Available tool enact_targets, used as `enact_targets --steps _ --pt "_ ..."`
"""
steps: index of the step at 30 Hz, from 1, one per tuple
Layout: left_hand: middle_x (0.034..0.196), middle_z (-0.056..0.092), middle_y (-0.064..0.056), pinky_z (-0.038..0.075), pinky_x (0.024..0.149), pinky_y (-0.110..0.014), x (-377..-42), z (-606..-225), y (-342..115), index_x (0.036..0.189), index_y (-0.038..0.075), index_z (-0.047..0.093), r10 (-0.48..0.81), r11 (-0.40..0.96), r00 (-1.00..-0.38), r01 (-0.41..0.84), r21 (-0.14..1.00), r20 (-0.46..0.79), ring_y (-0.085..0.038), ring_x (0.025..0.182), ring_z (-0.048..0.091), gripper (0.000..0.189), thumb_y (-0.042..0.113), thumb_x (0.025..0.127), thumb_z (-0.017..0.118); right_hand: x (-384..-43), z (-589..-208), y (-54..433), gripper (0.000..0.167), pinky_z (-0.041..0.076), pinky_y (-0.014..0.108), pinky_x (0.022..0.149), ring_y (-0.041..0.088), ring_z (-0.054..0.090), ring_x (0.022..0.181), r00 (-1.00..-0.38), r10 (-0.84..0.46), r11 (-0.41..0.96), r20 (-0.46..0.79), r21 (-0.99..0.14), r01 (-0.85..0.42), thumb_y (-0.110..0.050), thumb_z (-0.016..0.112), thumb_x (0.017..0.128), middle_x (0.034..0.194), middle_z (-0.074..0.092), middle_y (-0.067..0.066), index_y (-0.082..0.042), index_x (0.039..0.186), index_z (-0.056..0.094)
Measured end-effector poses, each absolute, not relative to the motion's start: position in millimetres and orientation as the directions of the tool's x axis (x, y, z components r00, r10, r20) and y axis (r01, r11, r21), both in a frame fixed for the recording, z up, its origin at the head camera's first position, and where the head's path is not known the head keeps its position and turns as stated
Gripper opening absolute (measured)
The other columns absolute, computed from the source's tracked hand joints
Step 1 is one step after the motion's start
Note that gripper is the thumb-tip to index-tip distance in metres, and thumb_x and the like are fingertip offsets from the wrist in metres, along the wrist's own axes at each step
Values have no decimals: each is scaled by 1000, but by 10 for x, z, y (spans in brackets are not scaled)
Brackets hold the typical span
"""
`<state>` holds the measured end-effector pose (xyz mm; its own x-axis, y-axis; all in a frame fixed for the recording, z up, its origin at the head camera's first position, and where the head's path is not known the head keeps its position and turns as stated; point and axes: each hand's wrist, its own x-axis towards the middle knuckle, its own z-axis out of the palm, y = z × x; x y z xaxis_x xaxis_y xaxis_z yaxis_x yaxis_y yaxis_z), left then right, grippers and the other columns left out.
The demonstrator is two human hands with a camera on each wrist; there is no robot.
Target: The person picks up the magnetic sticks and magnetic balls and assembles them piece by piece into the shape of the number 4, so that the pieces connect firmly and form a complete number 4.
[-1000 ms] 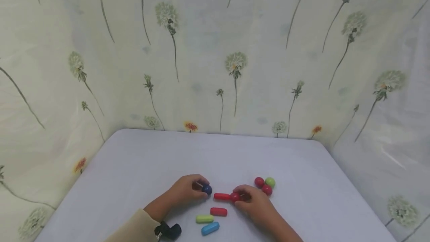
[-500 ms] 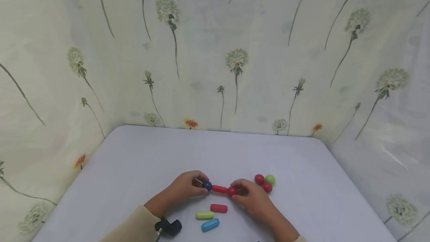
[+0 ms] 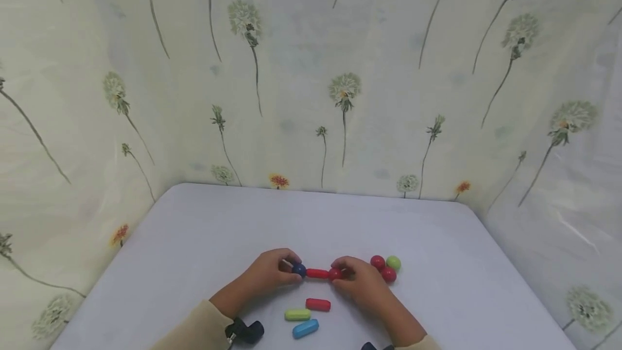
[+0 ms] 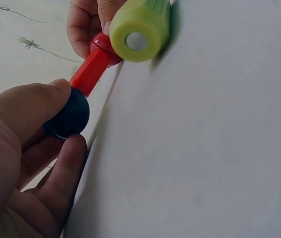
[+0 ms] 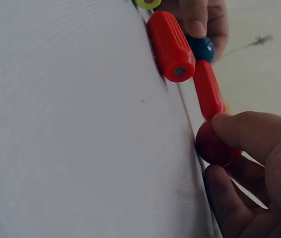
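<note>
My left hand (image 3: pixel 270 271) pinches a dark blue ball (image 4: pixel 71 115) between thumb and fingers. With thumb and fingertips, my right hand (image 3: pixel 362 283) grips a red ball (image 5: pixel 213 143). Between the two balls lies a red magnetic rod (image 3: pixel 317 274), touching both, so the three make one straight piece. Nearer the body lie a second red rod (image 3: pixel 318 304), a yellow-green rod (image 3: pixel 297 315) and a light blue rod (image 3: pixel 305 329). A round metal spot shows in the end of the yellow-green rod in the left wrist view.
Right of my right hand, two red balls (image 3: pixel 377 262) and a green ball (image 3: pixel 393 262) sit together on the white table (image 3: pixel 218 215). A floral curtain (image 3: pixel 291 69) hangs behind the table and at both sides. Black wrist-worn devices (image 3: pixel 250 332) show near the sleeves.
My right hand has moved left with the red ball and rod. A gap between the rod's free end and the blue ball has closed; the left hand has stayed nearly in place.
</note>
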<state>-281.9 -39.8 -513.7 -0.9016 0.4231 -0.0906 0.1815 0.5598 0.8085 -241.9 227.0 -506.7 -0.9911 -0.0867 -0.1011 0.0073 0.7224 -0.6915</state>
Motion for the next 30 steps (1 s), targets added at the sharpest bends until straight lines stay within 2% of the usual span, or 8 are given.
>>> enact_targets --steps 9,13,17,22,27,30 --pt "107 71 5 59 95 -43 -2763 -5114 -422 115 21 72 419 610 -903 204 766 -93 -15 100 67 36 26 84 89 -2403 -5104 2282 39 59 46 96 17 70 111 -992 -103 722 -75 -692 -23 -28 88 85 113 73 -9 -28 121 72" --pt "107 71 7 59 91 -41 -2694 -5102 -493 118 21 73 401 628 -910 191 754 -104 -13 100 68 36 29 86 87 -2406 -5128 2282 38 58 46 97 17 70 112 -992 -106 723 -68 -690 -30 -28 88 85 113 73 -10 -29 121 72" --pt "98 70 10 58 85 -37 -2602 -5075 -597 110 22 74 401 641 -909 188 744 -116 -12 93 65 27 32 88 84 -2409 -5130 2278 37 58 46 98 17 69 112 -993 -104 721 -60 -692 -33 -28 87 86 112 73 -11 -29 119 73" --pt "92 69 11 57 80 -32 -2479 -5060 -690 103 24 75 480 618 -863 204 759 -158 -11 85 64 19 27 87 84 -2402 -5119 2278 37 59 45 96 17 69 112 -993 -101 716 -55 -697 -34 -28 87 85 112 72 -10 -28 119 73" --pt "96 70 13 57 80 -25 -2405 -5067 -680 105 25 76 585 561 -790 230 795 -184 -9 85 65 23 22 86 86 -2402 -5132 2281 37 59 45 96 17 69 112 -994 -96 710 -55 -703 -29 -28 87 86 112 73 -10 -28 120 73" --pt "98 69 15 56 81 -22 -2379 -5068 -659 107 26 76 616 561 -768 271 782 -176 -6 85 64 25 20 85 87 -2410 -5150 2283 38 59 45 96 17 70 113 -994 -90 705 -61 -709 -20 -29 88 85 112 72 -11 -28 120 72"
